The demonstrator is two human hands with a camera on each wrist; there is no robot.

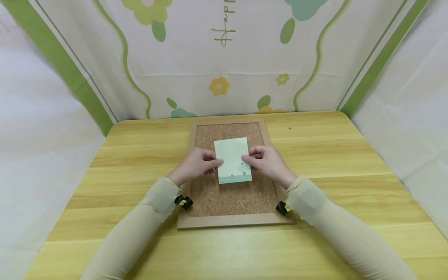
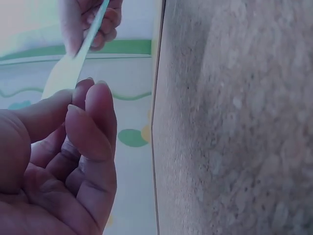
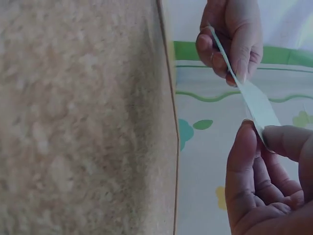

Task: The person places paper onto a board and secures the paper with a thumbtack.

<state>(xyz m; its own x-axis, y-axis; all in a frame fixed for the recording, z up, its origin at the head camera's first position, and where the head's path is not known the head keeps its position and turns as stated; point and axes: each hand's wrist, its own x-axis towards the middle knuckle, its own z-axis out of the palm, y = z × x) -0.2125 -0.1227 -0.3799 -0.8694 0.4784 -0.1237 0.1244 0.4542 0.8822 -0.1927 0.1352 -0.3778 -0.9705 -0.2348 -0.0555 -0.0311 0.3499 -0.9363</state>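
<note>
A pale green sheet of note paper (image 1: 231,155), with a darker green band and small printed figures along its bottom, is held above a wood-framed cork board (image 1: 234,202). My left hand (image 1: 198,164) pinches its left edge between thumb and fingers. On the opposite edge, my right hand (image 1: 267,162) pinches it the same way. Both wrist views show the paper (image 3: 259,105) almost edge-on and apart from the cork surface (image 2: 244,117). Whether it is one sheet or a thin pad, I cannot tell.
The board lies on a yellow wood-grain table (image 1: 140,155). A tiny dark speck (image 1: 289,128) sits on the table at the back right. Behind the table hangs a white cloth (image 1: 224,58) printed with flowers and green lines.
</note>
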